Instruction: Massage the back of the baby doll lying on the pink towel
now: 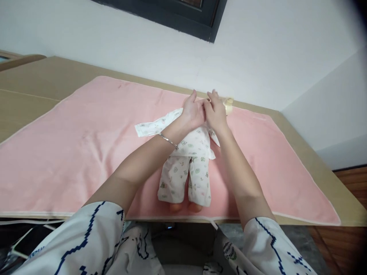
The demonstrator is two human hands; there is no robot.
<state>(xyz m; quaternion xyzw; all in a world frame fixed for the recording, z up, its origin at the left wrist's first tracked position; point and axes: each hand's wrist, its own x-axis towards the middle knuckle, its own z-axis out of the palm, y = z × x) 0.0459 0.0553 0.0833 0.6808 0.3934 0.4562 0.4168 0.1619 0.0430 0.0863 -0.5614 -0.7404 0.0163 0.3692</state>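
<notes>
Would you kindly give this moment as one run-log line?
doll: on pink mat; clothing: printed top, trousers; left hand: at doll's upper end; right hand: beside left, contact unclear; head: hidden

Light tan wooden table (28, 82) beside a plain white wall (258, 57)
A pink cloth mat (71, 130) with white edging covers much of the tabletop; a dark grey angular frame (172, 18) is set in the wall above, and reddish-brown wooden boards (334, 248) show at lower right.

Wall (160, 57) beyond doll (196, 143), free mat (71, 145) leftward
</notes>
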